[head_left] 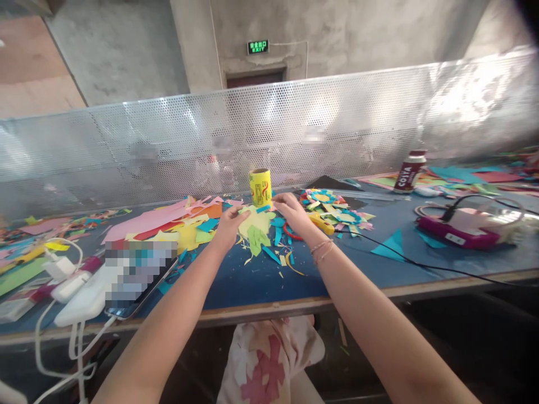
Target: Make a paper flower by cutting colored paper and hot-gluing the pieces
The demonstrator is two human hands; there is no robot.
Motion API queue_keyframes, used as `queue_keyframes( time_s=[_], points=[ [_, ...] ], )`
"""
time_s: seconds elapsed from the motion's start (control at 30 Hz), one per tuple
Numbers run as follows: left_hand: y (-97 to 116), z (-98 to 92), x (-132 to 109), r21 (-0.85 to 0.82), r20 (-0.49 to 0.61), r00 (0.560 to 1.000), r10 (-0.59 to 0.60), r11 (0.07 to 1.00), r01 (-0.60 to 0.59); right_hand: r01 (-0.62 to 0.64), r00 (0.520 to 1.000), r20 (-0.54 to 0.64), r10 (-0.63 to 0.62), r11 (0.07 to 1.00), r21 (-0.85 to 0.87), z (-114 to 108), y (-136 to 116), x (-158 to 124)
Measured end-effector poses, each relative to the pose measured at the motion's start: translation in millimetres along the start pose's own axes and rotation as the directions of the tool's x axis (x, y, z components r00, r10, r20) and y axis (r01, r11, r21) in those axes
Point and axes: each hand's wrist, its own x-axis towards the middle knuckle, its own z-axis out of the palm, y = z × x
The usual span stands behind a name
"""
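Observation:
Both my hands reach out over a blue table (pixel 252 280) strewn with coloured paper scraps. My left hand (pixel 229 224) rests with bent fingers on the left edge of a pale yellow paper piece (pixel 256 221) that has green strips below it. My right hand (pixel 290 212) pinches the piece's upper right part, next to a small blue scrap (pixel 263 209). A yellow tape roll (pixel 260 187) stands upright just behind the hands. Red-handled scissors (pixel 290 233) lie partly under my right wrist.
A phone (pixel 138 275), a white power bank (pixel 84 297) and cables lie at the left front. A bottle (pixel 409 171) stands at back right, a pink and white device (pixel 463 227) with a black cable at right. A perforated metal screen (pixel 269 134) runs behind the table.

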Motion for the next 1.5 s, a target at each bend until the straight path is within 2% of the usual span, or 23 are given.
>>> queue_keyframes(
  time_s=[0.07, 0.13, 0.27, 0.33, 0.4, 0.53, 0.67, 0.77, 0.87, 0.93, 1.0, 1.1, 1.17, 1.2, 1.3, 1.4, 1.5],
  points=[
    [2.1, -2.0, 2.5, -0.085, -0.022, 1.000, -0.017, 0.996, 0.015, -0.059, 0.988, -0.148, 0.042, 0.991, -0.117, -9.4, 8.5, 4.3],
    [4.0, -5.0, 4.8, -0.118, -0.005, 1.000, -0.011, 0.993, 0.011, -0.088, 0.985, -0.163, 0.062, 0.983, -0.162, -15.2, 14.5, 6.3],
    [6.3, -9.6, 7.6, -0.137, -0.005, 1.000, 0.014, 0.991, -0.014, -0.046, 0.996, 0.067, 0.055, 0.991, -0.123, -9.6, 10.9, 1.7],
    [7.2, -10.1, 7.2, -0.118, -0.017, 0.999, 0.039, 0.992, -0.040, 0.036, 0.988, 0.153, -0.020, 0.994, -0.102, -2.4, 3.7, -3.0],
    [8.3, -9.8, 5.5, -0.094, 0.004, 0.998, 0.069, 0.993, -0.068, 0.115, 0.979, 0.180, -0.098, 0.989, -0.089, 3.7, -3.5, -6.9],
    [10.1, -8.8, 0.1, -0.068, 0.112, 0.989, 0.097, 0.994, -0.089, 0.194, 0.971, 0.155, -0.181, 0.978, -0.071, 9.0, -11.1, -9.6],
    [11.1, -6.8, -4.7, -0.122, 0.171, 0.983, 0.066, 0.992, -0.046, 0.225, 0.972, 0.079, -0.223, 0.974, -0.025, 9.9, -10.8, -8.2],
    [10.2, -4.8, -5.6, -0.171, 0.196, 0.979, 0.057, 0.985, -0.023, 0.259, 0.966, 0.006, -0.259, 0.966, -0.005, 9.9, -9.9, -7.7],
    [6.5, -4.4, -2.9, -0.153, 0.178, 0.984, 0.026, 0.988, 0.002, 0.281, 0.959, -0.034, -0.281, 0.960, -0.005, 9.5, -9.4, -8.0],
    [3.7, -6.0, 0.7, -0.156, 0.137, 0.990, -0.020, 0.987, 0.042, 0.283, 0.957, -0.057, -0.284, 0.959, -0.028, 9.1, -8.8, -8.1],
    [2.3, -8.4, 4.5, -0.187, 0.110, 0.987, -0.122, 0.972, 0.141, 0.295, 0.951, -0.084, -0.299, 0.954, -0.064, 8.7, -7.7, -8.1],
    [4.9, -10.8, 6.6, -0.242, 0.168, 0.925, -0.339, 0.896, 0.373, 0.367, 0.920, -0.105, -0.377, 0.924, -0.102, 8.9, -5.3, -8.0],
    [7.9, -10.6, 5.1, -0.269, 0.224, 0.889, -0.398, 0.852, 0.449, 0.440, 0.890, -0.091, -0.448, 0.893, -0.094, 9.6, -4.0, -8.1],
    [9.0, -10.2, 3.9, -0.283, 0.239, 0.887, -0.394, 0.846, 0.452, 0.473, 0.874, -0.083, -0.479, 0.877, -0.085, 10.0, -3.5, -8.2],
    [9.3, -8.7, 0.9, -0.320, 0.235, 0.919, -0.316, 0.867, 0.381, 0.523, 0.846, -0.075, -0.528, 0.849, -0.072, 10.8, -3.5, -9.0],
    [8.7, -7.5, -0.7, -0.302, 0.227, 0.945, -0.234, 0.906, 0.297, 0.520, 0.848, -0.068, -0.525, 0.850, -0.082, 10.7, -4.8, -10.1],
    [11.2, -5.4, -2.9, -0.202, 0.207, 0.954, -0.218, 0.944, 0.260, 0.497, 0.863, -0.048, -0.503, 0.862, -0.101, 10.7, -6.2, -10.6]
  ],
)
